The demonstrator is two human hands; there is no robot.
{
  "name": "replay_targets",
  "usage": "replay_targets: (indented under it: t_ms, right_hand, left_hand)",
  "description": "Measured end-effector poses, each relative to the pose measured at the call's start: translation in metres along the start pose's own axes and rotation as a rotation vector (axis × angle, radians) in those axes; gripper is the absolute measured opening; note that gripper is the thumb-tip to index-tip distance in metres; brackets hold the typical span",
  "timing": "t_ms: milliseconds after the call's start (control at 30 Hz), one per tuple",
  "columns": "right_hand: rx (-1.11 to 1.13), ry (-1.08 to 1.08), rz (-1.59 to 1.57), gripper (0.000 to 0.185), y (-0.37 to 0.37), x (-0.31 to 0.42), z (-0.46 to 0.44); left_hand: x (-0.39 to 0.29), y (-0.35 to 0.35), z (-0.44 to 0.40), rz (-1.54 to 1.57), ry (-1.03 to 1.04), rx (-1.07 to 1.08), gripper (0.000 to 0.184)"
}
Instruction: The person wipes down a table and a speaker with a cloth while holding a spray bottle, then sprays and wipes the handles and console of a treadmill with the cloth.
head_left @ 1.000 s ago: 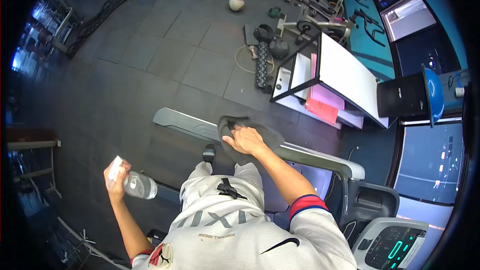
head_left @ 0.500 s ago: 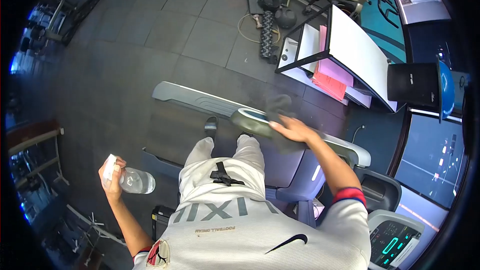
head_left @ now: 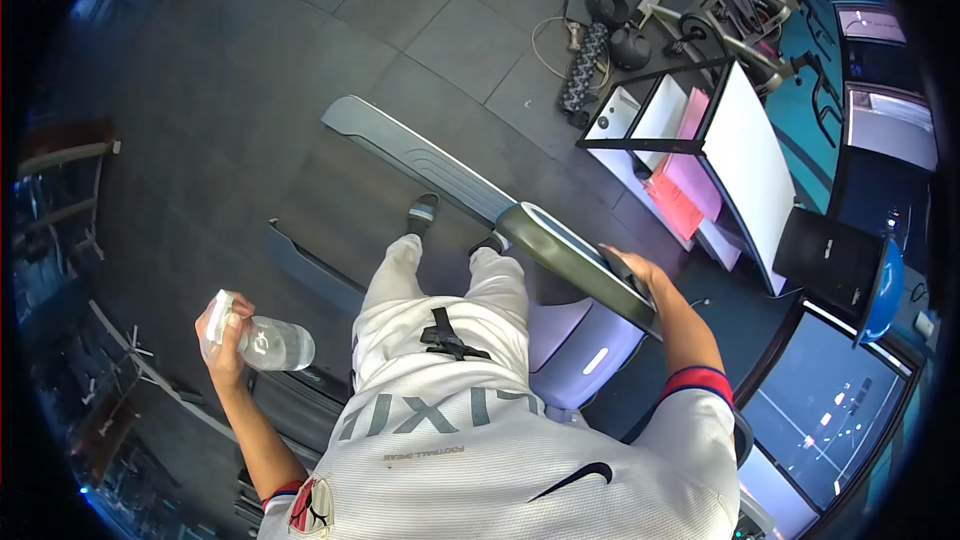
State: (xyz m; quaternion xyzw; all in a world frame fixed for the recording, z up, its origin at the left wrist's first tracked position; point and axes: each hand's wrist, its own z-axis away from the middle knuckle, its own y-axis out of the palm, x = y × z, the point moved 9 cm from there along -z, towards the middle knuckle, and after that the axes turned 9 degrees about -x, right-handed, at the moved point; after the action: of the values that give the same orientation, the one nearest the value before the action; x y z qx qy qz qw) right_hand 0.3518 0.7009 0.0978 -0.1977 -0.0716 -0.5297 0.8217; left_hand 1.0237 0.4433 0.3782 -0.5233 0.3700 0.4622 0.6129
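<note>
My left hand (head_left: pixel 226 336) is wrapped round the white spray head of a clear spray bottle (head_left: pixel 280 345), which lies tilted on its side in the air, away from the treadmill. Its liquid looks colourless. My right hand (head_left: pixel 645 278) is closed over a dark cloth (head_left: pixel 622 264), pressed against the treadmill's handrail (head_left: pixel 565 252). Part of the cloth is hidden under the fingers. The handrail is olive-green with a pale-edged top and runs beside my legs. Below it the long grey side rail (head_left: pixel 420 160) of the treadmill stretches away. I stand on the dark belt between the side rails.
A white shelf unit (head_left: pixel 755 165) with pink and red papers (head_left: pixel 675 202) stands at the right. Beyond it lie a foam roller (head_left: pixel 583 70) and a kettlebell (head_left: pixel 630 48). A black box-like object (head_left: pixel 835 255) and a blue round object (head_left: pixel 882 292) are at far right.
My right hand has slid with the cloth along the handrail toward the treadmill's front, and the blur is gone. The view has turned. My left hand still holds the spray bottle.
</note>
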Motion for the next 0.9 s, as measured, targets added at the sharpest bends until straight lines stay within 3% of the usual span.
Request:
replay_targets:
  t_ms: [100, 200, 300, 333, 400, 467, 600, 700, 767, 833, 900]
  right_hand:
    - [0.025, -0.052, 0.000, 0.065, 0.018, 0.045, -0.003]
    - [-0.007, -0.210, -0.020, 0.075, 0.053, 0.202, -0.010]
    - [-0.165, -0.378, 0.546, 0.080, 0.076, 0.320, 0.028]
    - [-0.285, -0.368, 0.575, 0.071, 0.071, 0.333, 0.049]
    - [-0.533, -0.408, 0.592, 0.055, 0.070, 0.327, 0.083]
    - [-0.919, -0.658, 0.490, 0.061, 0.064, 0.309, 0.141]
    - [-1.088, -0.626, 0.650, 0.077, 0.054, 0.195, 0.193]
    - [-1.124, -0.522, 0.627, 0.067, 0.033, 0.111, 0.218]
    - [-1.196, -0.510, 0.650, 0.062, 0.032, 0.103, 0.215]
    - [-1.283, -0.363, 0.525, 0.058, 0.038, 0.123, 0.189]
    - [-1.312, -0.453, 0.430, 0.041, 0.046, 0.223, 0.181]
  left_hand:
    - [0.001, 0.005, -0.002, 0.005, -0.012, 0.068, 0.032]
    - [-0.006, 0.018, -0.012, 0.040, 0.048, 0.116, 0.031]
    - [-0.028, 0.048, -0.031, 0.054, 0.117, 0.234, 0.031]
    - [-0.033, 0.055, -0.038, 0.060, 0.139, 0.241, 0.031]
    - [-0.044, 0.071, -0.051, 0.086, 0.152, 0.300, 0.030]
    - [-0.051, 0.079, -0.061, 0.112, 0.176, 0.342, 0.028]
    - [-0.048, 0.080, -0.073, 0.124, 0.183, 0.363, 0.027]
    - [-0.035, 0.069, -0.076, 0.125, 0.153, 0.340, 0.026]
    - [-0.029, 0.059, -0.076, 0.100, 0.143, 0.294, 0.026]
    - [-0.034, 0.060, -0.075, 0.029, 0.168, 0.312, 0.026]
    - [-0.040, 0.063, -0.073, -0.032, 0.190, 0.340, 0.026]
